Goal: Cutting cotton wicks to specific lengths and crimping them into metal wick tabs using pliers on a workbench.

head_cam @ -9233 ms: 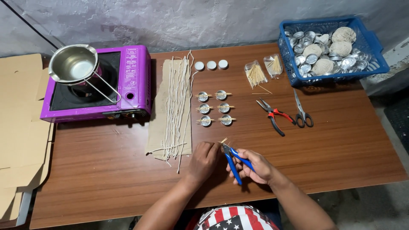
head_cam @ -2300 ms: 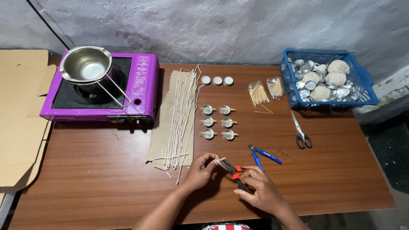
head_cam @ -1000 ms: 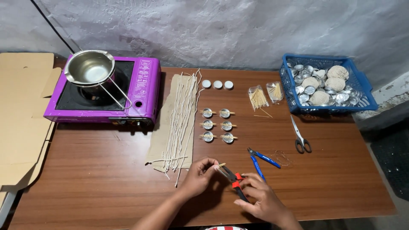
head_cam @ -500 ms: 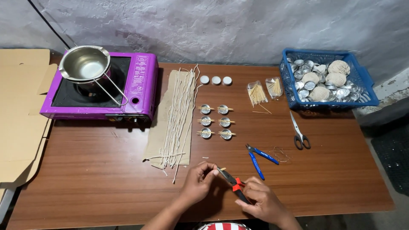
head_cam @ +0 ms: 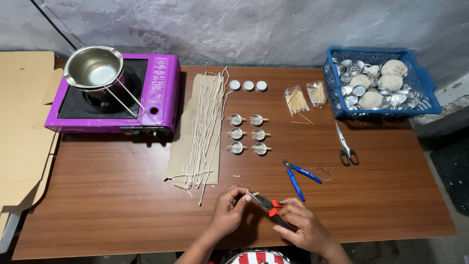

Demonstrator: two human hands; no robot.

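1 brown wooden table (head_cam: 97,205), rough grey wall (head_cam: 244,29), possibly plaster

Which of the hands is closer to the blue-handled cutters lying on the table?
The right. The right hand sits just below the blue-handled cutters, gripping red-handled pliers. The left hand is further off to their left, pinching something small at the pliers' tip.

Candle-making workshop: wicks (head_cam: 202,132), stove (head_cam: 115,95)
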